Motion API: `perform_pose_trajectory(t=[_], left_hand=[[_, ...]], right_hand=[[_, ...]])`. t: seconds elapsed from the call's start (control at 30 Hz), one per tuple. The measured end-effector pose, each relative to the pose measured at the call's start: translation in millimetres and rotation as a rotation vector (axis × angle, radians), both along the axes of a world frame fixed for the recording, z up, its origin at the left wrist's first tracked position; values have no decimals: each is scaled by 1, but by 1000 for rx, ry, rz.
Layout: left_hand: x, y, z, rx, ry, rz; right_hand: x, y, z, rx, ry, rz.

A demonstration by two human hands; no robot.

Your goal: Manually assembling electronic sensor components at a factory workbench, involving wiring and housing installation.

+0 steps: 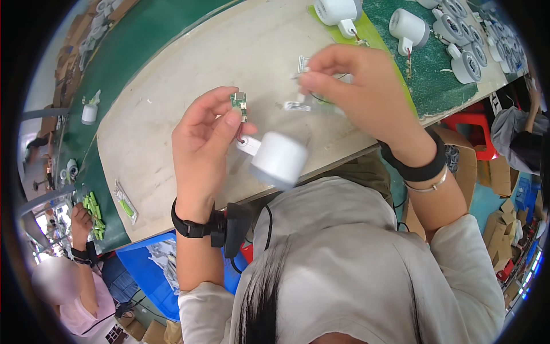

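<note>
My left hand (200,135) pinches a small green circuit board (238,102) with a metal socket at its top end. Red and dark wires run from the board to the arm of a white cylindrical housing (282,155) with a grey rim, which is tilted over the table's near edge. To the right, my right hand (358,86) has thumb and forefinger closed on something small and pale; motion blurs it, and a thin dark wire shows below the fingers. Below those fingertips a small white piece (297,106) lies on the table.
Similar white housings (409,28) stand at the upper right on green matting, several more farther right. A lime-green strip (372,37) crosses there. A bagged green item (124,203) lies at the table's left. A blue bin (152,269) sits below. Another person's hand (80,223) is at far left.
</note>
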State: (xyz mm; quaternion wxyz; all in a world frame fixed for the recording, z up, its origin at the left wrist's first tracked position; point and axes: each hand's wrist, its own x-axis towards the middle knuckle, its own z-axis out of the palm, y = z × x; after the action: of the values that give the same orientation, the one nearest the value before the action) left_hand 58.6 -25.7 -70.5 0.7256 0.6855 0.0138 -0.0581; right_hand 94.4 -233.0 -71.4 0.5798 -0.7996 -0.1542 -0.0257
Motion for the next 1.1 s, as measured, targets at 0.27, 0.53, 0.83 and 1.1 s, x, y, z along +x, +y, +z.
perform_pose_trajectory(t=[0.27, 0.53, 0.83, 1.1], left_hand=[[-13, -9, 4, -90, -2, -10], [-15, -16, 6, -45, -56, -17], [-20, -20, 6, 94, -166, -31], [-22, -18, -1, 528, -437, 51]], right_hand=[[-12, 26, -2, -28, -21, 183], [-16, 25, 4, 22, 40, 145], [-21, 24, -2, 25, -92, 109], [-26, 20, 5, -229, -176, 131]])
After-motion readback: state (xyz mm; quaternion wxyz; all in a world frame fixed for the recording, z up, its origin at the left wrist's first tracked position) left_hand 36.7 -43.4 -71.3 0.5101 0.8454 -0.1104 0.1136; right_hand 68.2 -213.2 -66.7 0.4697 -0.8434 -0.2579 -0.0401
